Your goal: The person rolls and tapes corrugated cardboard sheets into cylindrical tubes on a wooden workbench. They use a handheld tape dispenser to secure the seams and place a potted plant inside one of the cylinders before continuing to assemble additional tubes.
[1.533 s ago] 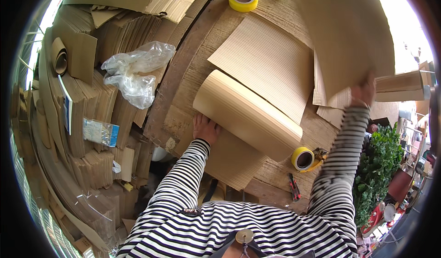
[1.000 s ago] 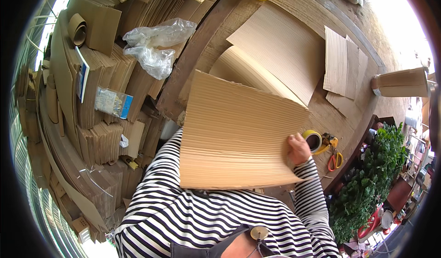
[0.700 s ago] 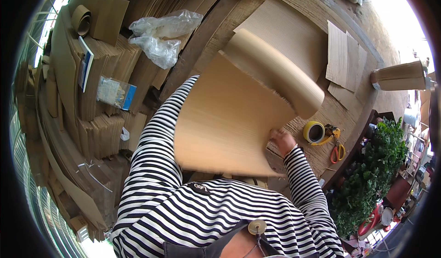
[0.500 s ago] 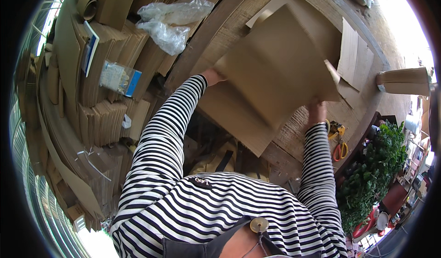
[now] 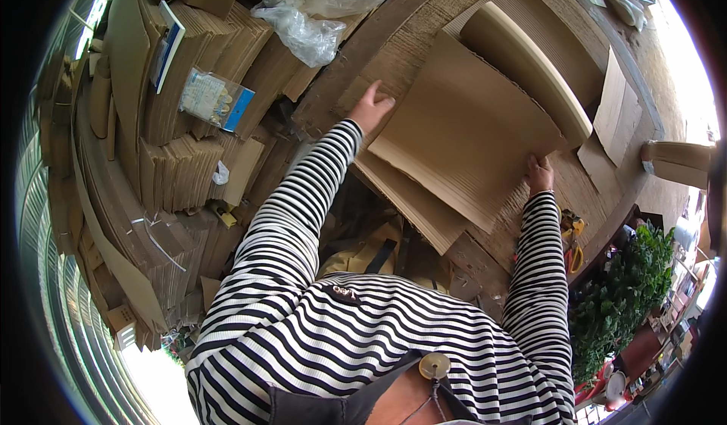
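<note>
A flat brown cardboard sheet (image 5: 466,126) lies slightly raised over the wooden table, on top of another cardboard sheet (image 5: 413,207) that juts out toward me. My right hand (image 5: 540,175) grips the upper sheet at its right edge, fingertips partly hidden by the board. Off the sheet's left side, my left hand (image 5: 371,107) is apart from it, thumb and forefinger spread with nothing between them. Just beyond the sheet, a curved cardboard piece (image 5: 530,69) bows upward over more flat cardboard.
Stacked cardboard (image 5: 182,164) fills the left side, with a clear plastic bag (image 5: 318,16) on top. Orange-handled scissors (image 5: 575,257) lie by my right forearm. A leafy green plant (image 5: 628,289) stands at the right, and cardboard strips (image 5: 617,110) lie at the far right.
The cardboard sheet has come down and toward me, and the curved piece behind it now shows. My left hand has let go of the left edge; the whole view has shifted a little.
</note>
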The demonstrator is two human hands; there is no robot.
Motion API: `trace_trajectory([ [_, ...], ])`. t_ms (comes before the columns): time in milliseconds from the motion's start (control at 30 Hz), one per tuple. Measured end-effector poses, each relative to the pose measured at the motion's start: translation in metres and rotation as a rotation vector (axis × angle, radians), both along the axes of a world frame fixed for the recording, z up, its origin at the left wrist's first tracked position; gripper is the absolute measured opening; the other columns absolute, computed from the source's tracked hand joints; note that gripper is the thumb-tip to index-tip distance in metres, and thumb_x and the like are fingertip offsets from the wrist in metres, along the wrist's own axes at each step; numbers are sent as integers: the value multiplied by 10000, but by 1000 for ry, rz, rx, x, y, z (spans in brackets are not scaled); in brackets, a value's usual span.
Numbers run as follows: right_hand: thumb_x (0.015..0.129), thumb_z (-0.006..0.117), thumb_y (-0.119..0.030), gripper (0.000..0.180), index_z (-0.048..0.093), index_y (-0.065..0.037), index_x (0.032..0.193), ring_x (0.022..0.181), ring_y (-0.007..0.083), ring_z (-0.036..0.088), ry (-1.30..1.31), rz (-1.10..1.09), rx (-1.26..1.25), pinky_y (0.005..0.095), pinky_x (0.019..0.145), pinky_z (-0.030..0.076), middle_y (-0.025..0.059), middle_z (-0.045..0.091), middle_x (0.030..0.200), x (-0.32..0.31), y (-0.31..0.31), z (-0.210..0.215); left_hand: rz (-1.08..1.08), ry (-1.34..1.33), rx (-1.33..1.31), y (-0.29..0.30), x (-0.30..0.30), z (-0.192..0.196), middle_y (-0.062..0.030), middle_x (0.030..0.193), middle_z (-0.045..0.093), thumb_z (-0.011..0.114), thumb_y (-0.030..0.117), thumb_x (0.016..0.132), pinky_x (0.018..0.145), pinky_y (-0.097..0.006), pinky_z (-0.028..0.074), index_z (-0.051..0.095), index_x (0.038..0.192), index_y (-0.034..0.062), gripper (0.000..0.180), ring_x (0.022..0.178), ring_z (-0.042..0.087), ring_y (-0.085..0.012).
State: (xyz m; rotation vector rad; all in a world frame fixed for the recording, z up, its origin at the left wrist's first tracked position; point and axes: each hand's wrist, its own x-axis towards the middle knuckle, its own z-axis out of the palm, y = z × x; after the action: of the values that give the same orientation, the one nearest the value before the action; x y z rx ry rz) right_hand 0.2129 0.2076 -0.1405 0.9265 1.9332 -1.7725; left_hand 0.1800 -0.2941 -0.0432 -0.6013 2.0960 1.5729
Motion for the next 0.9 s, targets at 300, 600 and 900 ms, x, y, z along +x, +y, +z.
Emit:
trace_trajectory([
  [300,1037,634,-193,320,657,-164,1354,752,59,592,100,-208,67,264,542,470,-69,698,1041,14,-17,-9,-1036,329,-625,126,59,17,-165,1674,294,540,495,1017,1270,-605,95,358,1619,266,669,1573,180,-397],
  [600,1037,651,-227,329,650,-132,1352,812,68,630,58,-293,79,250,565,472,-45,721,1172,15,-32,2,-1036,347,-661,120,53,-24,-143,1715,184,643,510,939,1254,-622,99,394,1600,327,730,1593,68,-381],
  [900,901,784,-304,371,728,1,1103,944,297,725,-118,56,806,403,840,568,135,772,1006,-3,-16,18,-1007,343,-638,129,46,-14,-129,1719,150,717,529,892,1266,-587,105,438,1576,334,764,1597,57,-363],
])
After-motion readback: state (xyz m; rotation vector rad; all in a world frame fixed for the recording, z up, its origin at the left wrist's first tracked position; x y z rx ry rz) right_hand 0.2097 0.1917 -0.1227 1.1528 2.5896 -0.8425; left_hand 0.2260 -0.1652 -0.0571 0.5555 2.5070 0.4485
